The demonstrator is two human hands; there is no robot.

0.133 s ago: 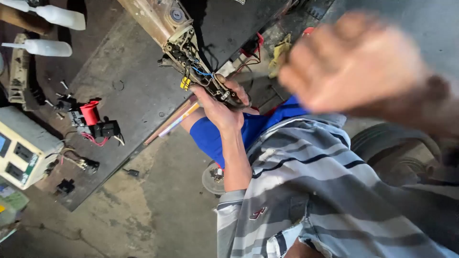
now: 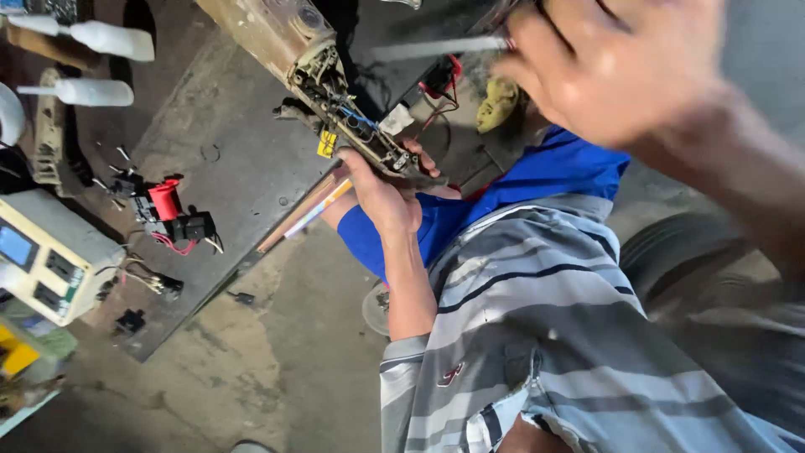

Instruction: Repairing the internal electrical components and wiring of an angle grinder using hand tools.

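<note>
Two hands busy: my left hand [image 2: 381,197] is clamped on the opened power tool [image 2: 335,92] over the bench [image 2: 226,168] edge, my right hand [image 2: 620,71] is blurry, grip unclear.

bench: dark worn metal sheet [image 2: 226,159] | far left: two white squeeze bottles [image 2: 101,63] lying on their sides | centre: red-and-black switch block [image 2: 172,214] with loose wires | left edge: cream meter box [image 2: 50,256], blue screen | front edge: thin striped rod [image 2: 314,210] | floor: stained concrete [image 2: 285,369] | right: black tyre [image 2: 671,252]
</note>
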